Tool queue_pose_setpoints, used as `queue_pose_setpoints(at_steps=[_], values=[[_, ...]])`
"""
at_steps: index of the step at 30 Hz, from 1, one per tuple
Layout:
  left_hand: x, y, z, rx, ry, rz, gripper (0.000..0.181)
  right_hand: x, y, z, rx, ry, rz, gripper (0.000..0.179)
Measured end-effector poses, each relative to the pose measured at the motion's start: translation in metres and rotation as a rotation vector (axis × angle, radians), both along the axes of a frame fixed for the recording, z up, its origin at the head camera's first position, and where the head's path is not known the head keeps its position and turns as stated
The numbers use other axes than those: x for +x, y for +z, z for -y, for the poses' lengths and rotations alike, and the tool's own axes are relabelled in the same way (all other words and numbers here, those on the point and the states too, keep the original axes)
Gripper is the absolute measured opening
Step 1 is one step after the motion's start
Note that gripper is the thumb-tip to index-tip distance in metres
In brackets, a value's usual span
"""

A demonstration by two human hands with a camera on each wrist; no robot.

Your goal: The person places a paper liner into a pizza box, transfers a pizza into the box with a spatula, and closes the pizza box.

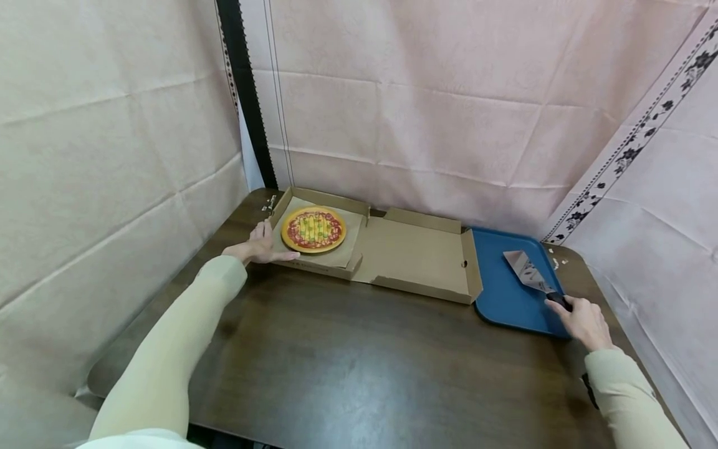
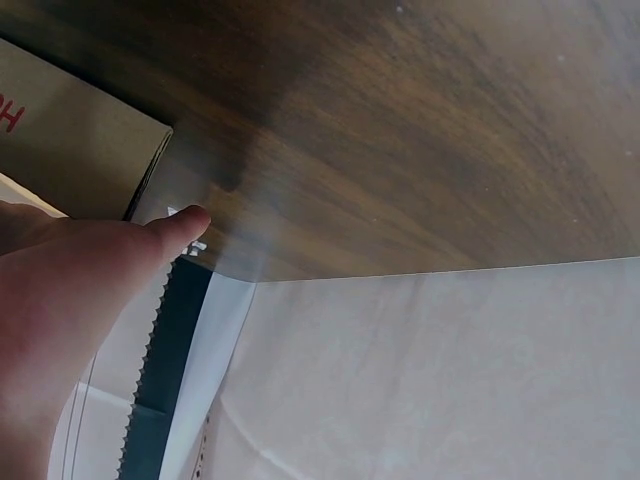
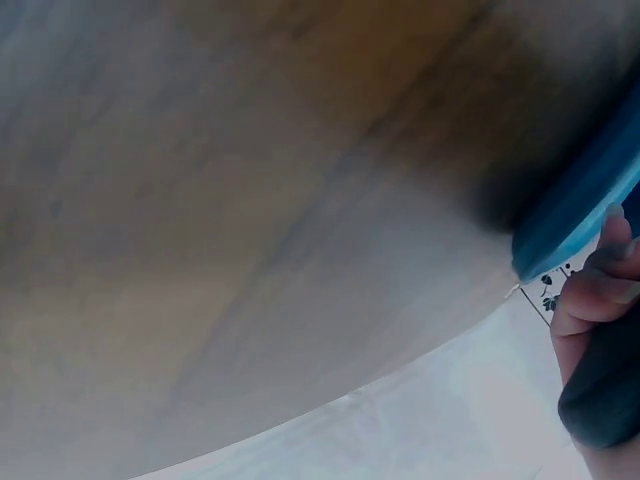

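A round pizza (image 1: 314, 229) with yellow, red and green topping lies on paper in the left half of an open cardboard pizza box (image 1: 417, 255). At the box's left front corner is my left hand (image 1: 259, 244), fingers along the left side and thumb stretched along the front. In the left wrist view the extended thumb (image 2: 180, 232) shows near the box corner (image 2: 85, 135). My right hand (image 1: 586, 321) grips the black handle of a pizza server (image 1: 527, 271). Its metal blade is over the blue tray (image 1: 507, 312). The right wrist view catches the dark handle end (image 3: 605, 390) in my fingers.
The box lid lies unfolded to the right, its flap against the tray's left edge. Brown wooden table (image 1: 348, 355) extends in front of box and tray. Pale cloth walls (image 1: 437, 112) enclose the left, back and right sides. Small white scraps (image 1: 556, 262) lie beside the tray.
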State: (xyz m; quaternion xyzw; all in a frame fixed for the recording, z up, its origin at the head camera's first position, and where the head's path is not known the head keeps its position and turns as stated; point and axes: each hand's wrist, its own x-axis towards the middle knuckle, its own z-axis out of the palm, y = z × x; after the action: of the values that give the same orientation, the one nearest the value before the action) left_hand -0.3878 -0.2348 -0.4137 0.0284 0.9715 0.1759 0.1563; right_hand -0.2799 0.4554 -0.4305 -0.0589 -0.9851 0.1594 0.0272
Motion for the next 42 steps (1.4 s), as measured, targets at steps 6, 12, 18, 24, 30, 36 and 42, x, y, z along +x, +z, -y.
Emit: queue_pose_setpoints(at_steps=[6, 12, 18, 24, 30, 36, 42], values=[[0.000, 0.000, 0.001, 0.004, 0.004, 0.000, 0.130, 0.003, -0.001, -0.004, 0.005, 0.011, -0.013, 0.055], [0.001, -0.001, 0.003, 0.012, 0.002, 0.000, 0.131, 0.004, 0.001, -0.007, 0.014, 0.030, 0.009, 0.055], [0.001, -0.002, 0.004, 0.013, 0.011, 0.010, 0.131, 0.004, 0.002, -0.008, 0.012, 0.027, 0.036, 0.058], [0.002, -0.002, 0.005, 0.006, 0.000, 0.008, 0.132, 0.006, 0.000, -0.008, 0.026, 0.035, 0.010, 0.057], [0.003, -0.004, 0.005, 0.009, -0.002, 0.017, 0.134, 0.010, -0.002, -0.009, 0.050, 0.011, 0.017, 0.058], [0.001, -0.007, 0.005, -0.002, -0.017, 0.023, 0.136, 0.014, -0.009, -0.008, 0.066, -0.008, -0.018, 0.053], [0.002, -0.003, 0.002, -0.004, -0.021, 0.001, 0.132, 0.014, -0.011, -0.007, 0.083, -0.004, -0.071, 0.054]])
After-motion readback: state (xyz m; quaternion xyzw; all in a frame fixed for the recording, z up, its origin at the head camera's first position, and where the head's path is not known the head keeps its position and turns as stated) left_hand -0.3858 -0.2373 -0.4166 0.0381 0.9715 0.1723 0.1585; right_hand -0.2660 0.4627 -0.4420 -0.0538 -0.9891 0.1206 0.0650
